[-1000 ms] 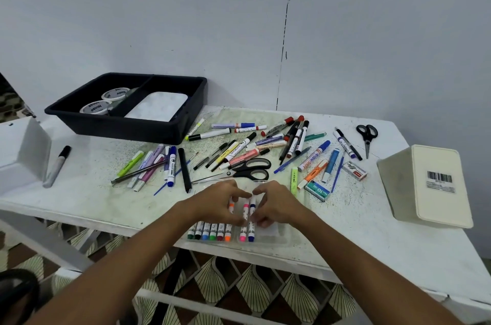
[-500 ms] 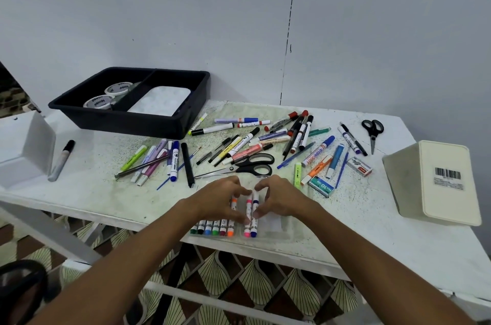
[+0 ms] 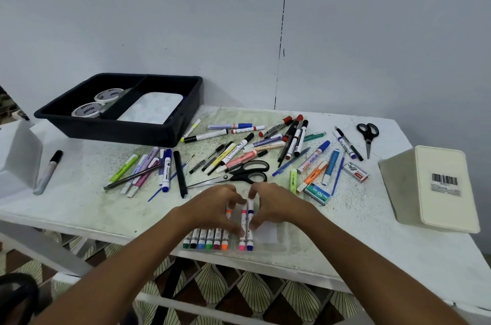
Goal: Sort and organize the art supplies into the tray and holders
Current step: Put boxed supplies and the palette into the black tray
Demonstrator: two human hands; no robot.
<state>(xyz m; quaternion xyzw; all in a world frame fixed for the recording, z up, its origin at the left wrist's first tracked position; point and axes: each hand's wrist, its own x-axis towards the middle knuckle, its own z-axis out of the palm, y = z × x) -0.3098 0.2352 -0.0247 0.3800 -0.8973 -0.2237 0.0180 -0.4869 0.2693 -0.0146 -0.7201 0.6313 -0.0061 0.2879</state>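
- Left hand [image 3: 216, 206] and right hand [image 3: 275, 207] pinching pink and blue markers [image 3: 246, 226], probably seating them in clear case [image 3: 268, 245].
- Black tray [image 3: 170, 136] at 11 o'clock, unsorted pens [image 3: 239, 157] at 12.

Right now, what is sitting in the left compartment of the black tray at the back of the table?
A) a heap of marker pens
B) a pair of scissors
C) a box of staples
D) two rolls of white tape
D: two white tape rolls lie in the left compartment of the black tray, with no scissors, markers or staples there.
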